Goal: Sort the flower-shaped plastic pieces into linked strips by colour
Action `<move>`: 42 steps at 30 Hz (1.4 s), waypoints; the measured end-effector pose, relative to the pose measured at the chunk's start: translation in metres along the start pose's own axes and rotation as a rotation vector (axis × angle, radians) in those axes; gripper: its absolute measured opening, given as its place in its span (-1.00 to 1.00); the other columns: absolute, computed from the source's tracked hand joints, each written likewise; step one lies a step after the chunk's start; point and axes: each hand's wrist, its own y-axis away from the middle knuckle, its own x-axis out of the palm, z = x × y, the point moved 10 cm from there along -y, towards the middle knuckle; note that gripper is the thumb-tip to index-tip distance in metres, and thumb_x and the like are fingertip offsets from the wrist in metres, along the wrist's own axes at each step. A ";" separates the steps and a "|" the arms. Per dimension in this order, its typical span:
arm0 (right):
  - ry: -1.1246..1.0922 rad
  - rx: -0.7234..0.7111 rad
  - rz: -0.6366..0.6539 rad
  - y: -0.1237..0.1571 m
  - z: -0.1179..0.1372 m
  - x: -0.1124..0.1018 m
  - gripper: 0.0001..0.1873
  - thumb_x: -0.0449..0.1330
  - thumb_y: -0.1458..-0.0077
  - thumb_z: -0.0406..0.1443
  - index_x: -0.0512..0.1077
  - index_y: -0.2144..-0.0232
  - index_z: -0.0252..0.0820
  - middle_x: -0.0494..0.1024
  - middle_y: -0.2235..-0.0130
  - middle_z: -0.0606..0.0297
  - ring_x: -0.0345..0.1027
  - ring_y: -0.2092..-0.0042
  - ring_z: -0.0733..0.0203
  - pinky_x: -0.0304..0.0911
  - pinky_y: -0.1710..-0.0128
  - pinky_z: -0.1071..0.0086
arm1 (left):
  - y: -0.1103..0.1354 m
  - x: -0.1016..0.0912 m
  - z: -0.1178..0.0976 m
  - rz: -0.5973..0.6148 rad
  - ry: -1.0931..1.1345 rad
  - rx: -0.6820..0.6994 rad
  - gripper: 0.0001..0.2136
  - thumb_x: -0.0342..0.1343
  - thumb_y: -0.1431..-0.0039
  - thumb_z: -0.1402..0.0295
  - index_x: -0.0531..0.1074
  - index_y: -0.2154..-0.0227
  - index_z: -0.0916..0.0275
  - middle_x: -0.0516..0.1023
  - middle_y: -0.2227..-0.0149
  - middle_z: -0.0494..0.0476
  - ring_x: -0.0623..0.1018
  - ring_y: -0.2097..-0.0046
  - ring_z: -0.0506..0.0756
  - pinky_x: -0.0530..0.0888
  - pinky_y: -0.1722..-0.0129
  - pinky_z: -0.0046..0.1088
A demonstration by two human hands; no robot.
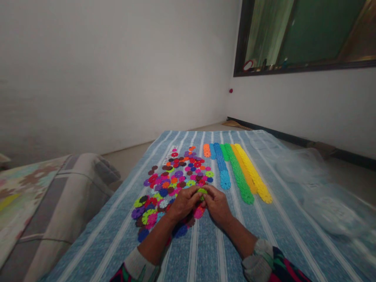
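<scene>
My left hand (185,201) and my right hand (216,203) meet over the striped cloth, fingers closed around a lime-green notched disc (202,191). Whether more than one disc is between the fingers is hidden. Just below the fingertips lies a pink notched disc (199,212). Left of my hands spreads a loose pile of notched plastic discs (164,184) in many colours. To the right, overlapping discs lie in rows sorted by colour: a blue row (221,164), a green row (239,176), an orange-yellow row (246,172), a yellow row (254,174) and a short orange row (207,150).
A blue cloth with white stripes (211,243) covers the table. Clear plastic bags (331,203) lie along its right side. At the left stands a grey-striped, cloth-covered piece with a floral top (49,211). A white wall (132,70) and a dark-framed window (308,35) are behind.
</scene>
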 end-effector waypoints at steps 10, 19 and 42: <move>-0.009 0.041 -0.044 0.001 -0.006 -0.010 -0.73 0.15 -0.05 -0.26 0.51 0.20 -0.21 0.55 0.38 0.32 0.39 0.52 0.29 0.36 0.46 0.39 | 0.002 -0.002 0.004 -0.022 -0.040 -0.031 -0.75 -0.03 -0.21 0.26 0.54 0.31 0.20 0.58 0.34 0.06 0.51 0.32 0.04 0.40 0.28 -0.48; 0.015 0.053 -0.069 -0.002 -0.007 -0.016 -0.73 0.13 -0.04 -0.26 0.51 0.21 -0.21 0.54 0.41 0.34 0.38 0.54 0.30 0.34 0.48 0.40 | 0.000 -0.009 0.004 -0.089 -0.155 0.023 -0.79 -0.03 -0.21 0.31 0.50 0.40 0.21 0.56 0.39 0.07 0.51 0.32 0.05 0.38 0.27 -0.47; -0.004 0.020 -0.092 -0.004 0.001 -0.016 -0.70 0.14 -0.01 -0.29 0.58 0.22 -0.21 0.60 0.36 0.27 0.41 0.56 0.30 0.36 0.50 0.41 | -0.001 -0.008 0.013 -0.049 0.210 -0.151 -0.83 0.09 -0.02 0.26 0.47 0.50 0.26 0.40 0.62 -0.07 0.38 0.59 -0.04 0.29 0.54 -0.52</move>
